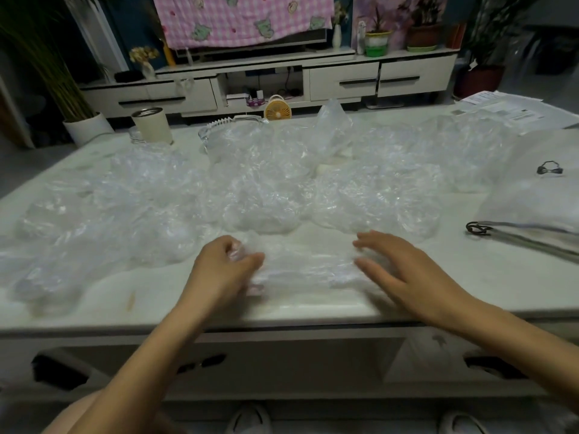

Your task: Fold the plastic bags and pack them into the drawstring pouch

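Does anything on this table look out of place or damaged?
Nothing looks damaged or spilled. One plastic bag at the far side stands puffed up, while the other bags lie low and crumpled. The left hand pinches the near bag.

One wide-angle view, from a camera on your head. It faces forward and down over the table [470,286], close to its near edge. Your left hand [225,264] and right hand [404,270] show at the bottom; a low cabinet [344,79] lines the top.
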